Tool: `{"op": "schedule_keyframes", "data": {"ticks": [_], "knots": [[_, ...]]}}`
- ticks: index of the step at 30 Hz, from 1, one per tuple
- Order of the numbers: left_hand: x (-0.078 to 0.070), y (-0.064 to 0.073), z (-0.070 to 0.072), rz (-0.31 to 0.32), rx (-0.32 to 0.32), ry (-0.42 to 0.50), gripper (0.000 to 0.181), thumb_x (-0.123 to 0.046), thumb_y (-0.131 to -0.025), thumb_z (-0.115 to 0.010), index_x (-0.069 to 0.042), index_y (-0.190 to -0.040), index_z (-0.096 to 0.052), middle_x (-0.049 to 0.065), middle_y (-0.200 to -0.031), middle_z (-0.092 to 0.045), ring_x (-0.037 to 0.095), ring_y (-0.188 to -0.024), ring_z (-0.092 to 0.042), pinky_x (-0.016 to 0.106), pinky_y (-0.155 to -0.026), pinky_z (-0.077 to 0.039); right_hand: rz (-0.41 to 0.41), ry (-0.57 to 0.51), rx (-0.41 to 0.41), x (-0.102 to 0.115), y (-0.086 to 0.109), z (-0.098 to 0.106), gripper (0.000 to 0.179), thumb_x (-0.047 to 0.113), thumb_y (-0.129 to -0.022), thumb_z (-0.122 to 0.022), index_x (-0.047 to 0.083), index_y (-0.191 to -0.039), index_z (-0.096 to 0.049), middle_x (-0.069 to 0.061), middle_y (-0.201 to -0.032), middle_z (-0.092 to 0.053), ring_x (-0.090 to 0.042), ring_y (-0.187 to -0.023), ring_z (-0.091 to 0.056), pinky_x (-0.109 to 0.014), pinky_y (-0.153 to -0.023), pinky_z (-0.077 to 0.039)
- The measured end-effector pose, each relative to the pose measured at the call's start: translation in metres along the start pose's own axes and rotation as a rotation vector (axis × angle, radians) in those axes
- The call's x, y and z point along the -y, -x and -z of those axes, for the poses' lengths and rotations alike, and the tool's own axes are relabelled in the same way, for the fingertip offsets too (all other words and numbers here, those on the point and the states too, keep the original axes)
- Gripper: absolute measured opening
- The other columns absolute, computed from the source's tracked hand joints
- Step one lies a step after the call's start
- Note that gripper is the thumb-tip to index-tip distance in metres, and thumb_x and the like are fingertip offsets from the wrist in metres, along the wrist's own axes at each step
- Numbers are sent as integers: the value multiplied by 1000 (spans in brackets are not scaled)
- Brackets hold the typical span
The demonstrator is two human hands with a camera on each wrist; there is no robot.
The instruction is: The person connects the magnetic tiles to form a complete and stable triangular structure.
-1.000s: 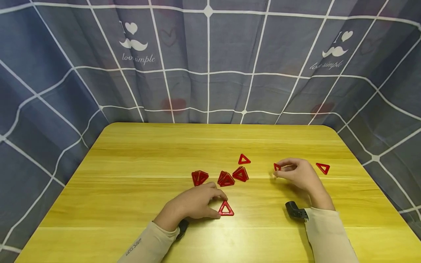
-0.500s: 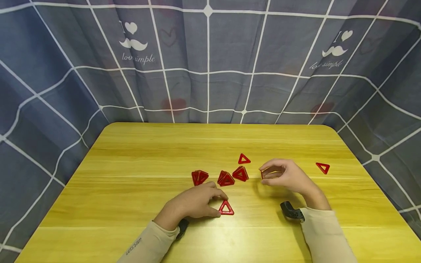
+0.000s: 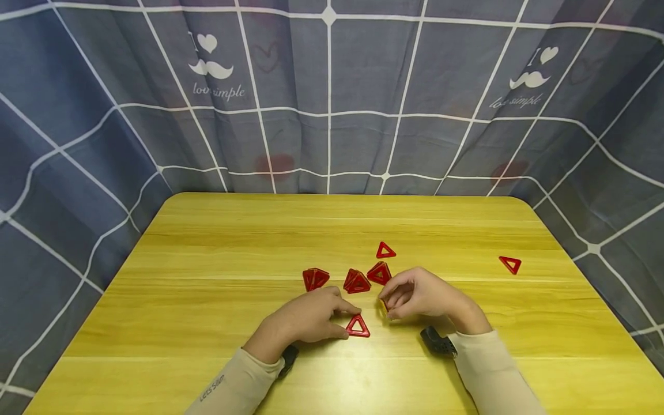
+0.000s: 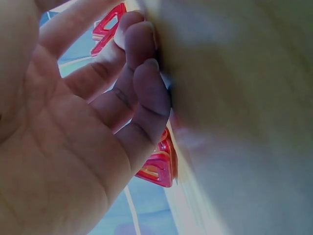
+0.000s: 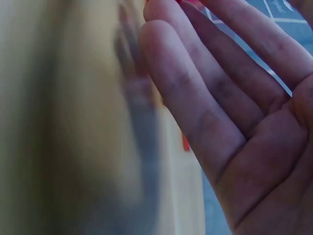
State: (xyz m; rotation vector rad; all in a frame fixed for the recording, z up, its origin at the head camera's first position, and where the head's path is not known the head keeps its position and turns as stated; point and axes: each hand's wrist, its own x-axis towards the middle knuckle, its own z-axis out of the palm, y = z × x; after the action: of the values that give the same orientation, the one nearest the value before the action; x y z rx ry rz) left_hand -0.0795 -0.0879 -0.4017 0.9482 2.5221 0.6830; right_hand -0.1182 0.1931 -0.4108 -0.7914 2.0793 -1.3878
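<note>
My left hand (image 3: 306, 318) is low at the table, its thumb and index finger pinching the left side of a red triangular magnetic tile (image 3: 359, 335) with an open centre. Facing it, my right hand (image 3: 425, 295) pinches a second triangular tile (image 3: 384, 306), seen nearly edge-on and mostly hidden by the fingers. This second tile is just up and right of the first, with a gap between. In the left wrist view, the other fingers curl loosely near the tabletop, with red pieces (image 4: 159, 169) behind them. The right wrist view shows its lower fingers extended.
Beyond the hands stand three small red pyramid-like groups of tiles, at left (image 3: 315, 279), middle (image 3: 357, 282) and right (image 3: 380, 273). One single red triangle (image 3: 381, 254) lies behind them, another (image 3: 515, 269) far right. A grey checked curtain (image 3: 363, 144) backs the wooden table (image 3: 249, 230).
My right hand has carried its tile left and toward me, from the table's right side to close beside the left hand's tile. The left hand has stayed almost still.
</note>
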Motion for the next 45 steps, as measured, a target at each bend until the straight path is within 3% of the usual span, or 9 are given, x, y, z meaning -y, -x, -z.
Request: {"op": "schedule_keyframes", "data": {"ticks": [5,15,24,33,38,42,45], "knots": [[0,-1,1,-15,1,-5,43,-27,-88,-80,-20,-130,-70,-8,-87,-56,6,-71,-46,22,-64,-43,-59,0,26,3,-6,-12,28,1,-78,-83,1,-104,-75,-12,-93,-74,-26,-85,-72,-33,-75,-58],[1,0,1,-1,-2,20,44,-25,-87,-82,-18,-129,-70,-9,-86,-57,5,-68,-40,23,-60,-39,-31,15,63,9,-14,-26,26,-1,-78,-82,-2,-103,-73,-10,-88,-73,-23,-82,-72,-32,-75,-58],[2,0,0,0,-37,73,45,-21,-83,-85,-16,-126,-72,-5,-97,-65,4,-73,-49,24,-67,-45,-61,66,75,12,-18,-32,26,2,-78,-83,7,-102,-74,-3,-87,-74,-22,-81,-72,-33,-74,-58],[3,0,0,0,-51,105,44,-22,-81,-87,-12,-121,-74,-2,-102,-69,6,-81,-55,24,-71,-47,-68,65,65,12,-19,-34,26,1,-78,-83,6,-101,-73,-5,-89,-73,-22,-81,-71,-33,-74,-58],[5,-1,1,5,-44,123,56,-25,-78,-89,-7,-127,-71,-4,-100,-65,8,-79,-52,25,-71,-46,-74,59,63,12,-19,-34,24,0,-77,-83,6,-98,-74,-4,-87,-73,-22,-79,-71,-33,-72,-58],[5,-1,0,37,-47,127,67,-31,-75,-91,-7,-133,-66,-4,-106,-58,8,-78,-51,24,-70,-46,-67,93,58,12,-19,-34,22,1,-77,-82,9,-95,-74,-2,-83,-72,-20,-75,-69,-31,-69,-57],[5,-2,-1,35,-50,116,65,-31,-75,-91,-9,-131,-66,-3,-113,-57,8,-81,-52,24,-71,-47,-58,118,52,12,-18,-35,20,0,-76,-81,11,-92,-75,-1,-80,-71,-18,-72,-67,-30,-66,-56]]}}
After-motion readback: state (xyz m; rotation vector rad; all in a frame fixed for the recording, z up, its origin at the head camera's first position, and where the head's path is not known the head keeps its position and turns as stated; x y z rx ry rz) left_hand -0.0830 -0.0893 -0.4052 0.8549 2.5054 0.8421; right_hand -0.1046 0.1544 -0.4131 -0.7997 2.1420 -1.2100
